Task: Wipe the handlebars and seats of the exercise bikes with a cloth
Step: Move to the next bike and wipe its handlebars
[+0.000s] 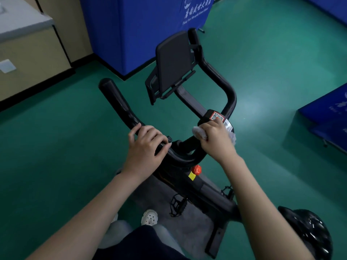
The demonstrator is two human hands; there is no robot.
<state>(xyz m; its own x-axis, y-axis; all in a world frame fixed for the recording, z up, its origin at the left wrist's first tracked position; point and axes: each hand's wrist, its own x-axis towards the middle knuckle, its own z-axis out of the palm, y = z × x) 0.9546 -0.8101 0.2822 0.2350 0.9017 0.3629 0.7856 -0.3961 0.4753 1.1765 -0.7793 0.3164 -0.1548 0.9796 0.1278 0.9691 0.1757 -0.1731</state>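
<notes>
Here, fluffy pale cloth (199,132) under right hand (216,137), on curved black handlebar (120,106).

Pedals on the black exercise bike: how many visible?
2. One black cage pedal low by the white shoe; another black cage pedal on the frame's far side, partly hidden.

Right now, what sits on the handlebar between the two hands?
In the head view, between the left hand and the right hand holding the cloth lies the handlebar's bare curved centre.
</notes>
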